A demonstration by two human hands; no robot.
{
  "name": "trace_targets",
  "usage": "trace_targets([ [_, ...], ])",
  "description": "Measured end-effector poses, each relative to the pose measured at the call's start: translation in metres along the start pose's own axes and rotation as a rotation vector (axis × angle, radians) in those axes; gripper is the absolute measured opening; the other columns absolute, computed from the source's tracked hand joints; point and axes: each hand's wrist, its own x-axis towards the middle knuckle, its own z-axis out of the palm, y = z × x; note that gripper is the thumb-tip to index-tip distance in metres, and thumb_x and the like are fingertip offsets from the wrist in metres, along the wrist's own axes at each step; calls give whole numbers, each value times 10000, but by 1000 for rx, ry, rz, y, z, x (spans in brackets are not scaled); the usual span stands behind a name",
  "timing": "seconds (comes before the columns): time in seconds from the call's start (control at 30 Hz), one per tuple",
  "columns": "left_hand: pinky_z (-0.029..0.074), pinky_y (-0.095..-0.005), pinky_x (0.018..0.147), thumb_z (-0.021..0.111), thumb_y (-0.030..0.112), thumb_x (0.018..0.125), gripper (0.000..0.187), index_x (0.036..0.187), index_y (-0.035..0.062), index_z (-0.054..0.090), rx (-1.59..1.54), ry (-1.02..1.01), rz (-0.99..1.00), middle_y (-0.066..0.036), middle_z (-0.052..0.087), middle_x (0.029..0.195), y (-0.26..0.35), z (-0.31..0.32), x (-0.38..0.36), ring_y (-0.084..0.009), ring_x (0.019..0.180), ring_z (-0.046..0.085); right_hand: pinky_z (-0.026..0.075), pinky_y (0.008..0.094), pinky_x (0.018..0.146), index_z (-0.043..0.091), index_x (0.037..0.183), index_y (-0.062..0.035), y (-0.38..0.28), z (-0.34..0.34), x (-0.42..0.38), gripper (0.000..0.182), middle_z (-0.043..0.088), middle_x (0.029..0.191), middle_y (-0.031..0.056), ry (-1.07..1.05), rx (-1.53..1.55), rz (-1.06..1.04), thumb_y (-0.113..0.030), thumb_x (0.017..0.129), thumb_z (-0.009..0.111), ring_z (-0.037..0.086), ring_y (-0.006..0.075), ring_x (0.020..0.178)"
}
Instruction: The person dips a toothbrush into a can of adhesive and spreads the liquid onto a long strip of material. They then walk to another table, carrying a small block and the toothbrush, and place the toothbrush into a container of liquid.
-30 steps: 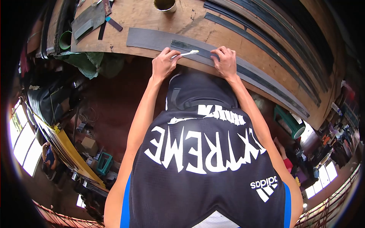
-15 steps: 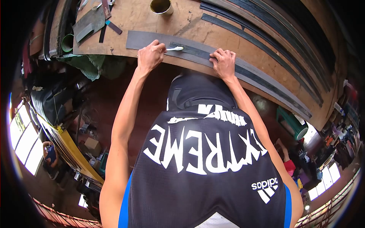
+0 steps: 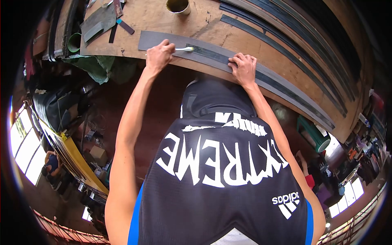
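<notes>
My left hand (image 3: 160, 56) is closed around the handle of a small brush (image 3: 188, 49) with a pale, yellowish tip. That tip lies at the left end of a narrow dark strip (image 3: 208, 52), which runs along a longer, wider grey strip (image 3: 157, 41). The dark strip looks wet or shiny near the brush. Farther right, my right hand (image 3: 244, 68) presses on the strips with curled fingers, its fingertips at the dark strip and hiding part of it. Both strips curve away to the right along the near edge of the wooden table (image 3: 200, 30).
An open container (image 3: 178, 7) of dark liquid stands at the back. Long dark strips (image 3: 281, 49) lie at the right, and small grey and dark pieces (image 3: 96, 30) at the left. Below the table are a green object (image 3: 312, 132) and another person (image 3: 52, 163) far off left.
My left hand has drawn the brush leftward along the dark strip, to its left end. My right hand stays on the strips. The view has shifted slightly.
</notes>
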Motion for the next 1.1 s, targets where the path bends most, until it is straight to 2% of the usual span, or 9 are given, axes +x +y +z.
trace_targets([
  [0.2,538,-441,595,628,259,917,122,859,173,692,18,32,-45,-27,617,876,-13,-26,-8,-311,728,688,346,431,971,756,867,-132,0,1,1,99,664,929,-24,-5,4,8,-186,784,766,585,224,958],
  [0.27,534,-443,590,653,291,912,141,843,179,702,-94,115,-51,-26,625,866,-5,-31,-11,-307,722,686,346,431,971,756,866,-132,-1,1,1,97,664,928,-23,-4,2,11,-185,784,765,586,225,957],
  [0.33,523,-400,587,713,299,888,130,872,172,732,-135,130,-5,-15,637,855,13,-26,-8,-276,725,677,346,430,972,757,864,-132,-2,2,1,96,664,927,-22,-2,0,8,-184,785,765,587,226,956],
  [0.47,534,-447,595,692,299,897,136,861,170,714,-154,110,66,-26,633,865,47,8,7,-309,705,679,346,426,974,756,861,-132,-1,0,2,94,664,927,-18,-2,-11,6,-185,785,764,586,228,958],
  [0.6,538,-451,589,663,295,911,139,858,171,698,-99,95,26,-32,627,870,30,13,12,-322,704,682,362,408,965,768,896,-127,-1,-2,1,136,666,949,-15,-20,-40,-4,-201,782,781,592,227,948],
  [0.7,555,-453,590,634,231,904,102,861,153,683,13,64,-7,-45,631,908,7,0,9,-323,701,695,345,424,972,756,881,-128,-2,-2,1,117,660,939,-19,-6,-18,-6,-184,778,765,579,226,953],
  [0.87,545,-440,582,648,244,902,107,853,157,686,92,50,-23,-31,629,888,-15,-28,-4,-313,711,692,377,404,934,746,878,-125,-1,-1,1,120,658,945,-13,-3,-18,-14,-183,775,766,580,230,952],
  [0.97,537,-432,594,687,298,895,155,843,154,710,-59,143,-100,-36,631,833,-12,-40,-12,-308,712,678,396,394,907,742,893,-128,-2,-2,1,133,655,950,-5,-8,-29,-30,-182,774,767,582,232,955],
  [1.1,534,-429,631,694,323,895,172,902,158,742,-126,119,-201,-53,645,845,-9,-30,-19,-304,765,682,402,394,903,738,921,-131,-1,-5,0,157,651,959,2,-27,-33,-58,-181,776,768,582,232,958],
])
